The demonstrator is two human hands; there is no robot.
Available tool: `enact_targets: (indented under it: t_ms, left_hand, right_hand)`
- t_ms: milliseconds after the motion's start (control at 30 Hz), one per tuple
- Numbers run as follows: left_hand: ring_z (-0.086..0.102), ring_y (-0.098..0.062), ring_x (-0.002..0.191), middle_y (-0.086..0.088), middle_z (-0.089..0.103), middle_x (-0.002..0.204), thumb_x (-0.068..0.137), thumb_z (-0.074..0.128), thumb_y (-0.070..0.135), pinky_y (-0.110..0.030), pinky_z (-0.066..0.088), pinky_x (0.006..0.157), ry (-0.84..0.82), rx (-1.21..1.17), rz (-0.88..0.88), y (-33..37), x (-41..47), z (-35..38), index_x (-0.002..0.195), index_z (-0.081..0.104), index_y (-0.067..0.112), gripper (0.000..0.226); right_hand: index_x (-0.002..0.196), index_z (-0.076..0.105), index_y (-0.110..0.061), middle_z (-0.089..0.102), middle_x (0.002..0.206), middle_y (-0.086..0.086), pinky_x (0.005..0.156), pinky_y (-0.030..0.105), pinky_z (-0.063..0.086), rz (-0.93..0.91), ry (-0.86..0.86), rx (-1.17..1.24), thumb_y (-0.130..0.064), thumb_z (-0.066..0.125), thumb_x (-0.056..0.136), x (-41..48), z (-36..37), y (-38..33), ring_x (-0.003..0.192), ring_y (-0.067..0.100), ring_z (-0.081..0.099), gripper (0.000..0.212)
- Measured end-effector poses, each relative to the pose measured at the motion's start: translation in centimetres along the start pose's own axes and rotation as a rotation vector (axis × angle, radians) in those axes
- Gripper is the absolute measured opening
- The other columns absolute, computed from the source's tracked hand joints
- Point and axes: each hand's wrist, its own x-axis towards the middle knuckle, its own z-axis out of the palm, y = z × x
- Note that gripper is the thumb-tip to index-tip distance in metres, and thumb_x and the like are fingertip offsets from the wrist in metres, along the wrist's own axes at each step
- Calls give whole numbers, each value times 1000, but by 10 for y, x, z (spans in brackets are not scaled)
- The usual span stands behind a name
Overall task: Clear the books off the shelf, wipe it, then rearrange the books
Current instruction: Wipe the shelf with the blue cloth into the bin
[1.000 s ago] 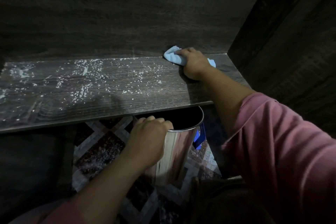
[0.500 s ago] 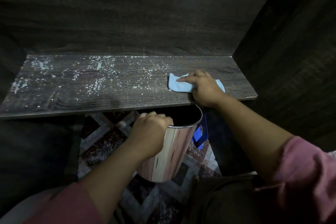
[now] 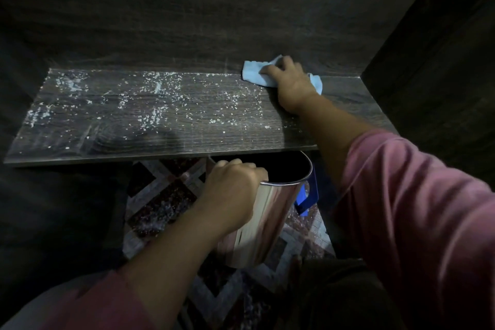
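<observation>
A head-worn camera looks down into a dark wooden cabinet. At 7 o'clock a pink left sleeve (image 3: 88, 303) enters the frame, and the bare forearm runs up toward the centre. The left hand (image 3: 235, 190) is knuckles up, with its fingers curled over the near rim of a shiny metal bin (image 3: 267, 220) and gripping it. The bin is tilted and hangs above a diamond-patterned floor (image 3: 160, 201). Its open mouth sits just under the front edge of the shelf (image 3: 112, 139). A blue handle (image 3: 308, 195) shows at the bin's 3 o'clock side.

At 4 o'clock a pink right sleeve (image 3: 415, 209) fills the corner. The right forearm crosses over the shelf's front edge and reaches toward 1 o'clock.

The shelf is a dark wood-grain board lying across the middle of the view. White crumbs (image 3: 160, 104) are scattered over it from 9 o'clock to just short of the right hand.

The right hand (image 3: 292, 86) lies palm down at the back of the shelf, near the right corner. Its fingers are spread and only lightly bent, pressing a light blue cloth (image 3: 254, 72) flat. The cloth sticks out on both sides of the hand and touches the back panel (image 3: 214, 21). A side panel (image 3: 442, 61) rises at 2 o'clock.
</observation>
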Motion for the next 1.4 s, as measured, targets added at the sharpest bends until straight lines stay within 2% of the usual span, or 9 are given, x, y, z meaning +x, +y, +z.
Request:
enact_targets:
  t_ms: [300,433,567,700,833,1067,1233,1333,1400]
  left_hand:
    - [47,-17,109,8,56,111,85,55,10,-25,22,76,-36,20,2,9,-3,-7,121,54,28,40]
    - [49,-17,107,8,57,108,81,58,13,-28,33,92,-52,42,44,10,0,1,118,56,27,40]
    - [49,-17,106,7,57,107,79,60,13,-29,34,95,-62,45,53,14,-4,4,115,57,28,39]
    - [52,-21,98,5,59,99,75,61,9,-31,37,92,-5,17,68,17,-24,6,109,61,23,37]
    - [55,-25,89,1,62,91,67,65,7,-33,39,84,40,8,68,22,-38,11,101,65,19,36]
    - [53,-26,69,0,59,72,51,68,0,-35,49,74,116,-25,33,28,-51,15,88,68,17,41]
    - [54,-25,67,1,59,69,49,69,-4,-33,47,72,152,-47,7,34,-51,22,87,70,18,44]
    - [54,-25,71,0,61,73,57,65,-5,-36,50,77,104,-42,6,32,-45,28,88,70,18,39]
    - [53,-23,82,1,62,84,69,60,-1,-32,43,88,56,-5,17,33,-40,29,96,68,21,36]
  right_hand:
    - [126,61,-33,42,137,8,113,36,26,-1,-79,209,4,50,82,-25,1,15,129,32,38,59]
    - [125,62,-34,44,134,5,111,35,27,-16,-80,248,6,50,82,-52,1,11,125,29,38,59]
    - [126,61,-34,44,135,4,109,31,28,-16,-101,264,4,51,83,-76,0,5,124,29,37,58]
    - [124,63,-35,46,131,2,107,28,27,-12,-105,306,4,57,81,-98,0,1,123,28,38,58]
    - [125,62,-34,45,130,1,108,27,23,-13,-124,309,7,49,84,-118,-3,-3,123,26,37,60]
    - [127,60,-36,42,132,1,111,39,25,-2,-126,303,7,47,85,-150,-9,-17,126,25,33,62]
    - [118,67,-32,48,131,7,107,33,34,-34,-199,404,5,47,88,-164,-19,-16,123,27,45,52]
    - [121,66,-25,46,128,13,105,26,33,45,-44,485,5,46,90,-165,-35,-1,121,28,48,48]
    - [124,65,-26,45,125,11,109,32,34,124,98,473,3,47,90,-162,-35,12,120,29,46,48]
